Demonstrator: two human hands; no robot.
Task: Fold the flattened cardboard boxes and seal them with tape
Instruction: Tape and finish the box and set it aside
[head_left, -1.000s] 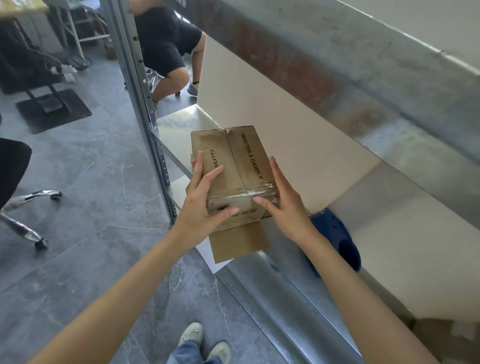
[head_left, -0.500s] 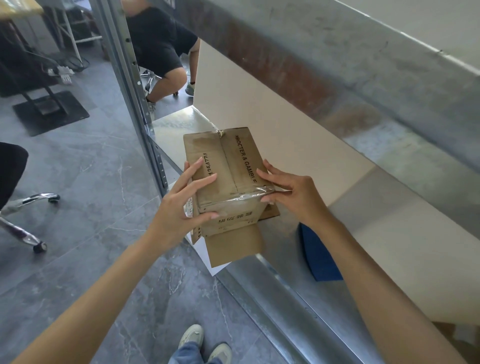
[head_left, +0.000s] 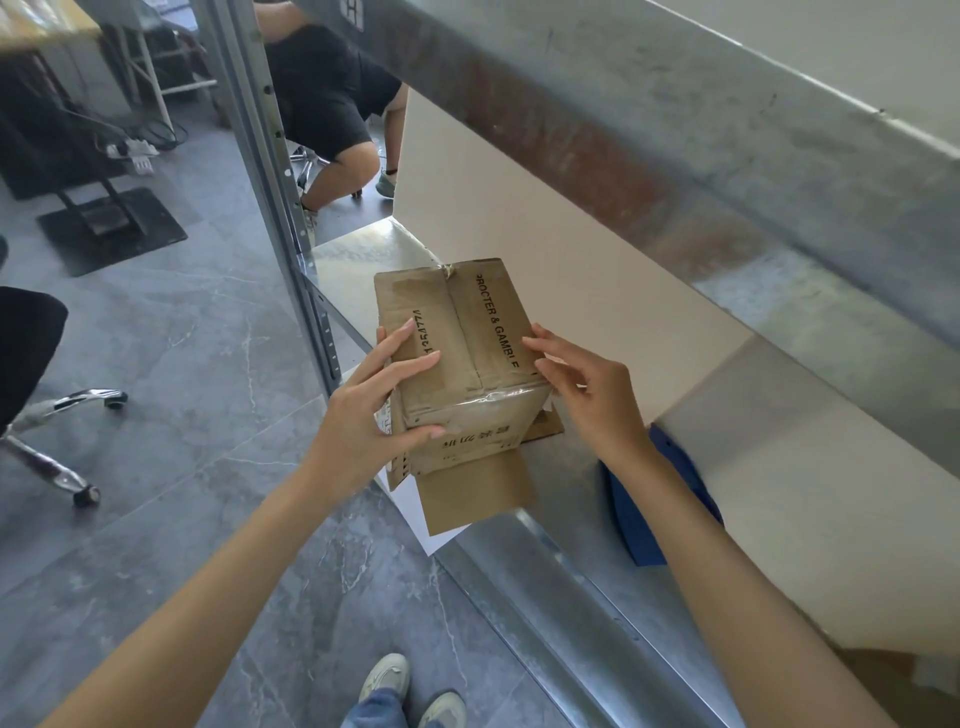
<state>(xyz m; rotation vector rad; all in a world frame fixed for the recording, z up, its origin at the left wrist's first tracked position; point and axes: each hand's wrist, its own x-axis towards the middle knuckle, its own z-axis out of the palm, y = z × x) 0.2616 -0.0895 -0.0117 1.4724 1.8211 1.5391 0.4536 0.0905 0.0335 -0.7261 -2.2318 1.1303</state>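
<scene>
A brown cardboard box with black print stands on the metal shelf, its top flaps closed. Clear tape runs along the top seam and down the near face. My left hand grips the box's near left corner, fingers laid over the top and thumb against the taped near face. My right hand is at the box's right side, its fingertips touching the top right edge. A loose bottom flap sticks out toward me under the box.
A blue object lies on the shelf under my right forearm. A pale board leans behind the box. The shelf's steel upright stands at left. Beyond it a seated person; an office chair base on the floor.
My right hand left the taped near face, went round the right side and rose to the top right edge. My left hand shifted to the near left corner.
</scene>
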